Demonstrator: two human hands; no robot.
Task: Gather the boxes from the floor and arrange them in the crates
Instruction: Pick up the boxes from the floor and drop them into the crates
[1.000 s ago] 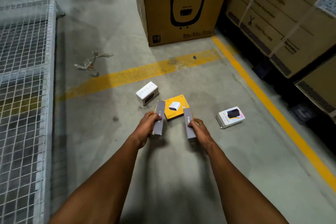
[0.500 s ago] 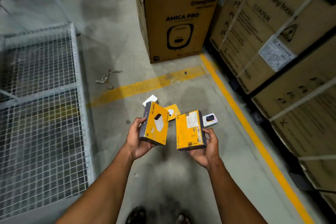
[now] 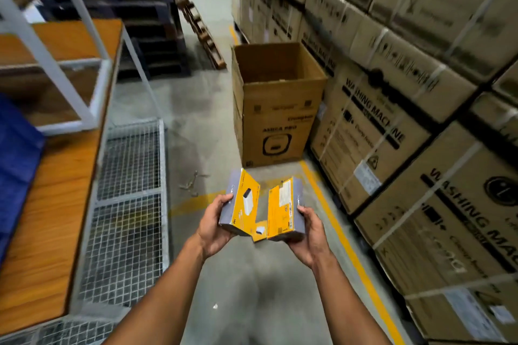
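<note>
We see our left hand [image 3: 214, 228] with its grip curled round a yellow-and-grey box [image 3: 241, 203], held tilted. Our right hand [image 3: 308, 232], at 3 o'clock of it, grips a second yellow box [image 3: 281, 209]. Between them, lower, another yellow box [image 3: 260, 230] lies on the floor [image 3: 238, 288]. An open carton [image 3: 277, 109] stands at 12 o'clock.

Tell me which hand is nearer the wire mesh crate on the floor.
Left. The left hand holds its box on the side toward the wire mesh crate; the right hand is farther, toward the stacked cartons.
</note>
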